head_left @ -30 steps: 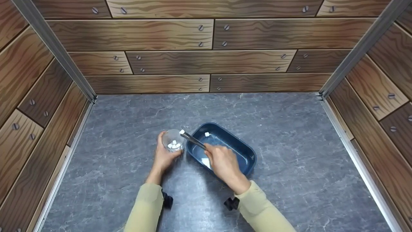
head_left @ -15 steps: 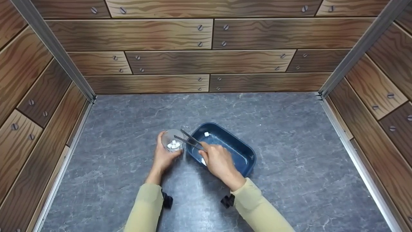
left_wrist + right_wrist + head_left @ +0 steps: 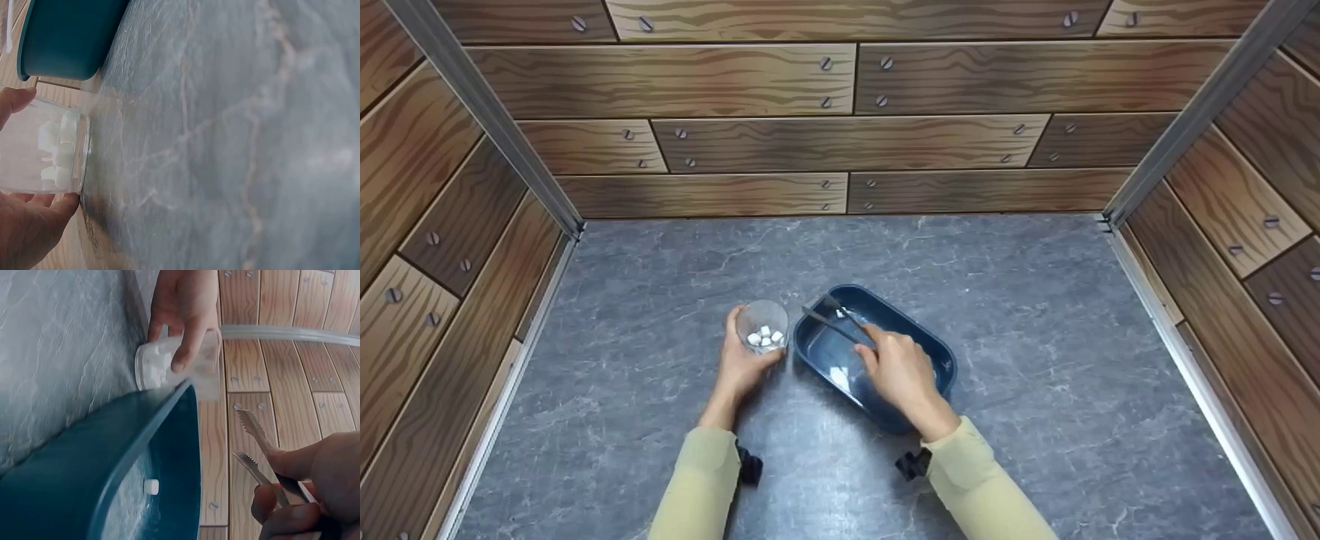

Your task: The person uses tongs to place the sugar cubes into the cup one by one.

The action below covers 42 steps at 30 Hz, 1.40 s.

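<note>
My left hand [image 3: 741, 367] grips a clear cup [image 3: 759, 313], its thumb on one side and fingers on the other. The cup stands on the surface with several small white cubes [image 3: 766, 336] in its bottom. Metal tongs [image 3: 832, 324] with serrated tips are in my right hand [image 3: 901, 371], held over the blue rectangular dish [image 3: 911, 337]. In the right wrist view the tongs' tips [image 3: 249, 439] are spread, with nothing between them. A single white cube [image 3: 151, 486] lies inside the dish; in the head view the tongs partly cover it.
The dish sits just right of the cup on a grey marbled surface [image 3: 1035, 315]. Wood-patterned panels [image 3: 840, 142] wall in the back and both sides, with metal strips [image 3: 1177, 352] along the edges. A dark wrist device [image 3: 913, 465] is at each sleeve.
The tongs let go of a white cube at the cup, then moved right with my right hand, over the dish. My left hand and the cup have stayed put.
</note>
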Each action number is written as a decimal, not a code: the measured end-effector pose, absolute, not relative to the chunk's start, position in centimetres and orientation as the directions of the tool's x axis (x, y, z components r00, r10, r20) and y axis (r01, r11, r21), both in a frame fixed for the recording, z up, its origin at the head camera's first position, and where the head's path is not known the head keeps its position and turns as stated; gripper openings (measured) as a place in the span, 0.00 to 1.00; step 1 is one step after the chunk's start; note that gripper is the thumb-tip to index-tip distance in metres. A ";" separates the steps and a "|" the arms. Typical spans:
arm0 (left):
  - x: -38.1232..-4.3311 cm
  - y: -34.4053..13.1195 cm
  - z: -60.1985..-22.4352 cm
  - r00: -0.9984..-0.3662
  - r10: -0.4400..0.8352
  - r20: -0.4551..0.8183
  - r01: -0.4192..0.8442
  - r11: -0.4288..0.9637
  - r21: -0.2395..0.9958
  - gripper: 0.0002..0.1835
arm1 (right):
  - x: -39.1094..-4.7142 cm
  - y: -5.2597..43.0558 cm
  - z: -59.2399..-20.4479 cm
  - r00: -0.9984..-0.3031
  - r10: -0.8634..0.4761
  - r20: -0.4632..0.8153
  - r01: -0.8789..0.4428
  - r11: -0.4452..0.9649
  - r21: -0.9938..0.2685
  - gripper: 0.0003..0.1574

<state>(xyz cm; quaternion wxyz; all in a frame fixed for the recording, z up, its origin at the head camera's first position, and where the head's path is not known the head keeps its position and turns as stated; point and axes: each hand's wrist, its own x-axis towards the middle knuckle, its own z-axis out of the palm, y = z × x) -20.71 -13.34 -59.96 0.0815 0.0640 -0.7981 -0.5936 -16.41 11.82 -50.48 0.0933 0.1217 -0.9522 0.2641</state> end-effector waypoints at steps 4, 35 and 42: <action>-20.7 -13.3 -60.0 -0.978 -0.201 0.064 0.004 0.288 0.958 0.56 | -16.6 12.6 -50.7 -0.967 -0.140 0.214 -0.225 0.865 -0.448 0.19; -20.7 -13.4 -59.9 -0.980 -0.192 0.062 0.006 0.279 0.960 0.55 | -18.3 13.4 -52.8 -0.999 -0.048 -0.010 -0.042 0.948 -0.316 0.21; -20.7 -13.4 -60.0 -0.979 -0.195 0.063 0.008 0.272 0.962 0.55 | -18.5 13.4 -53.3 -0.998 -0.059 -0.026 -0.048 0.951 -0.305 0.20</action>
